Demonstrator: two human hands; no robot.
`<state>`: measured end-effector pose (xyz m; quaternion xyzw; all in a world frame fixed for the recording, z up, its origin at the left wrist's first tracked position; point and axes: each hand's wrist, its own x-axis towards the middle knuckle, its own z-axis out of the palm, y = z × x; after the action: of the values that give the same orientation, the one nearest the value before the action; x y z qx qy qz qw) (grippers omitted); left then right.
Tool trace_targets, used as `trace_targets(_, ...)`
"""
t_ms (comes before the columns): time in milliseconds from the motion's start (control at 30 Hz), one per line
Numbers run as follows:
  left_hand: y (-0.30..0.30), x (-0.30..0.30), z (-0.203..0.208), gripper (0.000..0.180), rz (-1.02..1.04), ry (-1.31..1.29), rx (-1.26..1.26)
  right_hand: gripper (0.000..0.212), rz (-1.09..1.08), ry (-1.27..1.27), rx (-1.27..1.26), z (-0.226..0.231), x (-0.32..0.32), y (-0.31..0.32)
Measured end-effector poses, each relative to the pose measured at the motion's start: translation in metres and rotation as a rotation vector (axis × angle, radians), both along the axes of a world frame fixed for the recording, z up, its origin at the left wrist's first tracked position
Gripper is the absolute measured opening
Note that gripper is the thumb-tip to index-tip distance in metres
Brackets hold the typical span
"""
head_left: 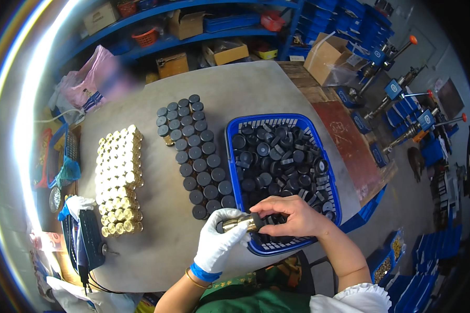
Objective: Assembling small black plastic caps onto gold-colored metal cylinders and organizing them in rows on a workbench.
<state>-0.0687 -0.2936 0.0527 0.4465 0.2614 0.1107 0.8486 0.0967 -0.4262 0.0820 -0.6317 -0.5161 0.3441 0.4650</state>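
- Grips a brass piece (pixel 237 224) in the white-gloved left hand (pixel 222 237), with fingers and thumb wrapped around the metal body.
- Pinches the black cap (pixel 255 221) at the right end of that piece between thumb and fingers of the bare right hand (pixel 292 216).
- Holds the piece tilted slightly, raised above the surface (pixel 162 255), at the near left corner of a blue basket (pixel 284 119), with both hands closed and close together.
- Wears a blue band (pixel 206 273) at the left glove's cuff and a thin bracelet (pixel 192 279) just below.
- Has, inside the basket, a loose heap of black caps (pixel 277 156), lying at all angles.
- Has, just left of the basket, upright capped pieces (pixel 195 152) packed in slanting rows, with brass showing under a cap at the left edge.
- Has, farther left and apart from those, a tight block of shiny brass pieces (pixel 119 177).
- Has, at the near left edge, a dark container (pixel 91 240) with a slim tool beside it.
- Faces blue shelving (pixel 193 39) beyond the surface, loaded with boxes and baskets.
- Has, off to the right, an open cardboard box (pixel 326 60) and a row of blue lever presses (pixel 394 89) with red knobs.
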Motion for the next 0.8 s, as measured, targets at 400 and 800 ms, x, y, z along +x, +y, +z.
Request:
trace_targets(400, -0.01, -0.011, 0.004, 0.037, 0.083, -0.108, 0.19, 0.031, -0.042, 0.06, -0.137, 0.005, -0.011, 0.0)
trace_targets(800, 0.002, -0.014, 0.014, 0.044, 0.01, -0.277, 0.651, 0.033, 0.066, -0.193, 0.044, -0.01, -0.004, 0.013)
